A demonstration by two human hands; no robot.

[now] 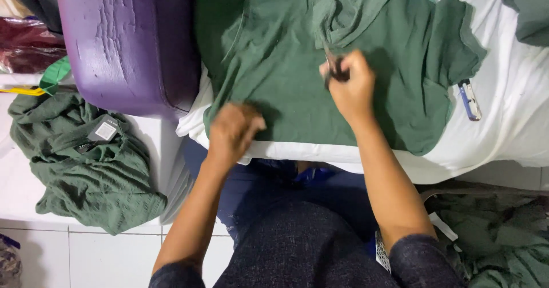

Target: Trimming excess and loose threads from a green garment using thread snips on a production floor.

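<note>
I see dark green knit shirt [274, 76] spread flat, plain, no print. Under it white padded cloth surface [514, 116], plain. My right hand [351, 85] grips small dark tool with reddish-brown tint [334, 70]. My left hand [233, 130] on green cloth edge. Glossy purple cracked cushion [126, 42], surface crazed with pale lines. Crumpled green ribbed garment [86, 162], black-and-white tag on it. Blue-and-white clip [470, 99] on white cloth. Yellow strip [23, 90] at left. Dark red shiny bag [28, 50]. White tiled floor [114, 259], grey grout lines. My sleeves dark speckled navy.
</note>
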